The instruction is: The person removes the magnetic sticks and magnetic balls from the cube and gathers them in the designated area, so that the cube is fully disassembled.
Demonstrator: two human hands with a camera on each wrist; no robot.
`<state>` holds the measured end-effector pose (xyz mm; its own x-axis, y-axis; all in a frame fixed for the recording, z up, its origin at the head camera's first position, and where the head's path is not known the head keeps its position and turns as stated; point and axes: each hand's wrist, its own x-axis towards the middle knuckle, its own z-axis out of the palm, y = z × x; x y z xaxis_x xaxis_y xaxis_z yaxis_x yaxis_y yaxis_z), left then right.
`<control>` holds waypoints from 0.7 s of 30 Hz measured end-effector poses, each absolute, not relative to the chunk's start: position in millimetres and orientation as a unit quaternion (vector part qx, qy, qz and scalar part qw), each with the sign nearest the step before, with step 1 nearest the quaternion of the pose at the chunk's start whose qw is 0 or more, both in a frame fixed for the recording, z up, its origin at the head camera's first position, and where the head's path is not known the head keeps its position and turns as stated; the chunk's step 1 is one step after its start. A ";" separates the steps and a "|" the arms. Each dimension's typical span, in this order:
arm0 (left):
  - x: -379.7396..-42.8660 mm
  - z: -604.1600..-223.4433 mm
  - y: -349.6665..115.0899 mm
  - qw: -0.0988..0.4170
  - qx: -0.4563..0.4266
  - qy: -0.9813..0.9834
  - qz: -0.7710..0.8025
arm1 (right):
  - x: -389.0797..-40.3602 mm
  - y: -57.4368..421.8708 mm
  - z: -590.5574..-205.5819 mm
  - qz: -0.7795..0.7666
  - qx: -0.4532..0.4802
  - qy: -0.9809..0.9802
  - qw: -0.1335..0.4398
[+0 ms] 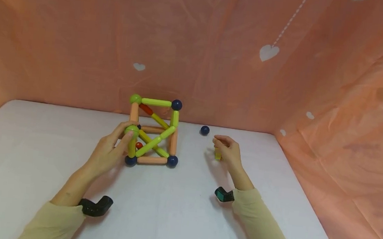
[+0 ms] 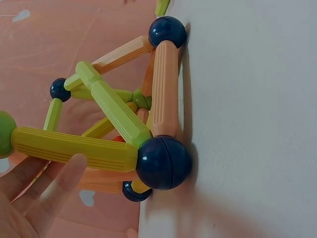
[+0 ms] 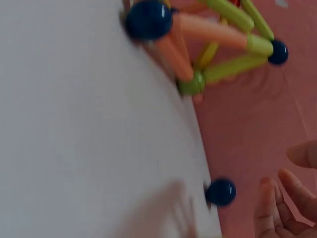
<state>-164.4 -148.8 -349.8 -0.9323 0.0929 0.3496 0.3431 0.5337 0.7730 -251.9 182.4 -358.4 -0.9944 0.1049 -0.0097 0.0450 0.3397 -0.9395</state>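
Pinching a yellow rod (image 2: pixel 104 152) topped by a green ball (image 1: pixel 131 130) in my left grip (image 1: pixel 106 151), I touch a boxy frame (image 1: pixel 151 145) of orange, yellow and green rods near the bench's (image 1: pixel 169 209) far edge. My right grip (image 1: pixel 231 152) has thumb and fingers parted; whether it touches the yellow-green piece (image 1: pixel 218 156) I cannot tell. The right wrist view shows a low green corner ball (image 3: pixel 191 83), hidden from the head view. Inside the frame sits something red (image 1: pixel 139 145).
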 end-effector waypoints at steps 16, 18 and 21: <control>-163.0 -348.7 -148.7 0.127 -0.121 -0.865 -0.470 | -260.8 108.3 -346.6 0.495 0.245 -0.833 -0.006; -163.2 -349.0 -148.7 0.128 -0.121 -0.865 -0.471 | -263.2 105.6 -347.2 0.476 0.270 -0.837 -0.004; -163.3 -348.7 -148.6 0.128 -0.118 -0.865 -0.470 | -266.4 103.1 -349.6 0.461 0.294 -0.837 -0.003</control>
<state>-163.3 -148.6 -348.7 -0.9393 0.0835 0.3327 0.3246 0.5300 0.7834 -266.4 103.1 -349.6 -0.8265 -0.4953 0.2675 -0.4905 0.4007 -0.7738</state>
